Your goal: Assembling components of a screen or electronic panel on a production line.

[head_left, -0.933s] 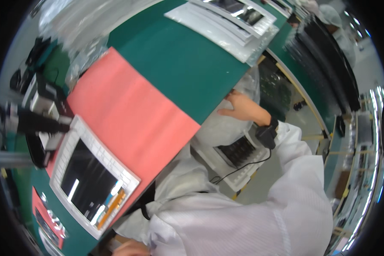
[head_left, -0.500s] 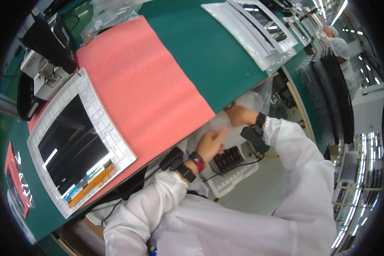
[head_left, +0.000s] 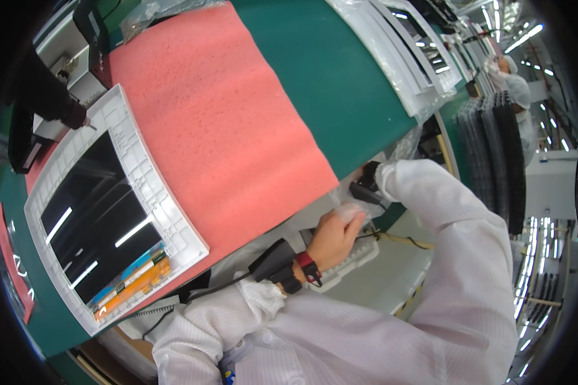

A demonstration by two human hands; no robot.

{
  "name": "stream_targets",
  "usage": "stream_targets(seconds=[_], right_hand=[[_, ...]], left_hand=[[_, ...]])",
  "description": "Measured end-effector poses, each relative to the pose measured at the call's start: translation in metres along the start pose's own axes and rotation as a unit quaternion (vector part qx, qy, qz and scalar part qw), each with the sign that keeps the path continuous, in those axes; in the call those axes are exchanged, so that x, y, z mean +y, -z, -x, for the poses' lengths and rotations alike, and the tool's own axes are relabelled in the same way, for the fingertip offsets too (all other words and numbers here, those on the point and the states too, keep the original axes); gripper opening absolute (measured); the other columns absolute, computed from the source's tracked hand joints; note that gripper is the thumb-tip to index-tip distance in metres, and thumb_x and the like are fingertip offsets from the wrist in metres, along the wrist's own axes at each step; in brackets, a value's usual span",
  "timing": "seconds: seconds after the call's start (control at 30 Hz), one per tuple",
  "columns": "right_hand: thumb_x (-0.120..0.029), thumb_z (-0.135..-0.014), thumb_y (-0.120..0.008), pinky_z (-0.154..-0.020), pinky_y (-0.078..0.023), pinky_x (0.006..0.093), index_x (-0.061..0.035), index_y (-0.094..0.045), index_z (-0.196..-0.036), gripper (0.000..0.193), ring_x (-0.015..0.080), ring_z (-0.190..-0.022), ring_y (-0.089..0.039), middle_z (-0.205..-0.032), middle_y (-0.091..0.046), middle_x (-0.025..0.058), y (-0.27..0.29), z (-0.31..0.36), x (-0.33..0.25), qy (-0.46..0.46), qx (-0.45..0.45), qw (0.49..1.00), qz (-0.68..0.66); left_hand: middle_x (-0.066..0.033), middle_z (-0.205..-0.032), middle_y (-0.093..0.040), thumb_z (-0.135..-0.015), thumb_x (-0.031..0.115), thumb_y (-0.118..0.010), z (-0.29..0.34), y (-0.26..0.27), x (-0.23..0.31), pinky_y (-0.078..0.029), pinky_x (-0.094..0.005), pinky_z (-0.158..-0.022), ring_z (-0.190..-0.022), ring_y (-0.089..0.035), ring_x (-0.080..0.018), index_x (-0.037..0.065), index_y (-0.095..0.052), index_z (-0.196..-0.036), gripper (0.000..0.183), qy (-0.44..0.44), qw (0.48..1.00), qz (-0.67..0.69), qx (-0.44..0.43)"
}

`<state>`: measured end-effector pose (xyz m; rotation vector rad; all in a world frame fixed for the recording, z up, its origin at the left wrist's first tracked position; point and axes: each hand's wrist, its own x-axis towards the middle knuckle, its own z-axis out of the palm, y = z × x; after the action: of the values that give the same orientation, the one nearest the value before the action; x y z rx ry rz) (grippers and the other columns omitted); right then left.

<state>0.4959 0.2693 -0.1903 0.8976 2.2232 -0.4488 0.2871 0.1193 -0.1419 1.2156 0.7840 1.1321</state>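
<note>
Just below the table's front edge, my left hand point(head_left: 332, 241) has its fingers closed on a crumpled clear plastic bag point(head_left: 351, 209). A red band point(head_left: 309, 267) and a black strapped device point(head_left: 271, 260) sit on that wrist. My right arm point(head_left: 424, 186) reaches in under the table edge, and its hand and fingers are hidden there; only a black wrist device point(head_left: 366, 194) shows. On the table to the left lies a white plastic frame point(head_left: 144, 157) with a dark display panel point(head_left: 99, 218) in it and orange flex strips point(head_left: 135, 285) along its near edge.
A pink foam mat point(head_left: 218, 122) covers part of the green table point(head_left: 327, 70). A black electric screwdriver point(head_left: 64, 115) hangs over the frame's far corner. Bagged white panels point(head_left: 392, 58) lie at far right, near stacked black trays point(head_left: 494, 154). A white tray point(head_left: 347, 266) sits below my left hand.
My right hand has gone further under the table edge, out of sight. My left hand has moved right, its fingers now closed on the plastic. The view has shifted slightly.
</note>
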Motion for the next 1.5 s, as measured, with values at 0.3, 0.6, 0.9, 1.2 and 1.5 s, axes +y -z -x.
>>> stream_targets(seconds=[0.3, 0.6, 0.9, 1.2, 1.5], right_hand=[[-0.009, -0.077, -0.069, -0.086, -0.053, 0.0398, -0.0007, -0.055, -0.124, 0.05, 0.0346, -0.104, -0.062, -0.113, -0.065, 0.0237, 0.039, 0.02, 0.006, 0.004, 0.1, 0.983, -0.152], [-0.01, -0.077, -0.071, -0.082, -0.054, 0.0382, -0.0013, -0.062, -0.114, 0.039, 0.0315, -0.095, -0.067, -0.109, -0.066, 0.0216, 0.071, 0.067, -0.005, 0.026, 0.33, 0.899, -0.285], [-0.011, -0.078, -0.066, -0.071, -0.052, 0.0427, 0.0009, -0.068, -0.094, 0.02, 0.0374, -0.08, -0.066, -0.088, -0.068, 0.0213, 0.052, 0.06, -0.077, 0.028, 0.248, 0.893, -0.375], [-0.011, -0.08, -0.059, -0.079, -0.05, 0.0423, 0.0011, -0.069, -0.097, 0.023, 0.0371, -0.088, -0.065, -0.092, -0.069, 0.0225, 0.038, 0.01, -0.082, 0.039, 0.109, 0.955, -0.271], [-0.012, -0.086, -0.062, -0.076, -0.05, 0.0395, 0.0046, -0.066, -0.096, 0.02, 0.0348, -0.081, -0.064, -0.089, -0.066, 0.0216, 0.027, 0.089, -0.073, -0.031, 0.353, 0.879, -0.32]], left_hand=[[-0.0105, -0.077, -0.061, -0.101, 0.015, -0.049, 0.0, 0.012, 0.0, -0.049, -0.0315, -0.064, -0.07, -0.064, -0.0196, -0.004, -0.057, -0.088, 0.024, 0.021, 1.0, -0.003, -0.003], [-0.0124, -0.074, -0.063, -0.101, 0.02, -0.05, 0.007, 0.015, -0.022, -0.052, -0.0334, -0.063, -0.069, -0.067, -0.0217, -0.004, -0.058, -0.093, 0.027, 0.039, 0.996, -0.066, 0.05], [-0.0093, -0.077, -0.065, -0.098, 0.013, -0.055, 0.008, 0.018, -0.005, -0.051, -0.0291, -0.063, -0.071, -0.066, -0.0155, -0.004, -0.058, -0.088, 0.019, 0.072, 0.992, -0.102, 0.011], [-0.0086, -0.081, -0.066, -0.095, 0.004, -0.055, 0.02, 0.028, -0.025, -0.053, -0.0269, -0.067, -0.075, -0.068, -0.0136, -0.005, -0.056, -0.089, 0.011, 0.142, 0.989, 0.004, 0.033], [-0.0116, -0.077, -0.067, -0.093, 0.009, -0.058, 0.019, 0.022, -0.023, -0.052, -0.03, -0.061, -0.069, -0.07, -0.0185, -0.004, -0.061, -0.091, 0.013, 0.13, 0.991, -0.034, 0.011]])
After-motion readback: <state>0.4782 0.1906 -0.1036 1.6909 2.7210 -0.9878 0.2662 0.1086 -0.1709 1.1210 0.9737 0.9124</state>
